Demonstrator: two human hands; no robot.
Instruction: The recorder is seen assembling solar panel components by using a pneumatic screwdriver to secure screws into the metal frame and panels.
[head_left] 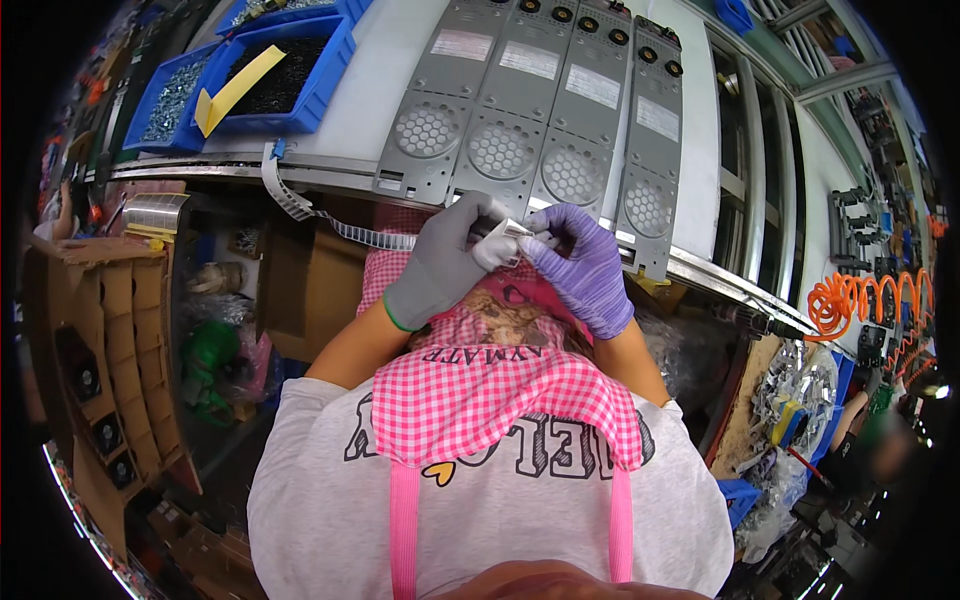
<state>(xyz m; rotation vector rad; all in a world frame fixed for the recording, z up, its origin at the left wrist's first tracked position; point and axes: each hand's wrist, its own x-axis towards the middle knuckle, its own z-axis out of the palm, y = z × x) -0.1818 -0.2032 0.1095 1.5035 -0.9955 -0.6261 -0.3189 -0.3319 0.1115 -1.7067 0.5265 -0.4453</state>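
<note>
The left hand [443,262], gloved grey, and the purple-gloved right hand [584,264] are meeting above the lap, fingers of both pinching a small white piece [512,229]; it is lying between their fingertips, neither hand being nearer, its long axis being hard to tell; a label strip [372,237] is trailing leftward from the left hand; grey metal panels [515,110] are resting beyond, on the table [370,110].

panels [521,100] on worktop [372,108] | bins [270,122] left of panels | part [513,229] between left hand [445,262] and right hand [582,268], before panels | strip [370,237] left of panels | hose [845,305] right of panels
</note>
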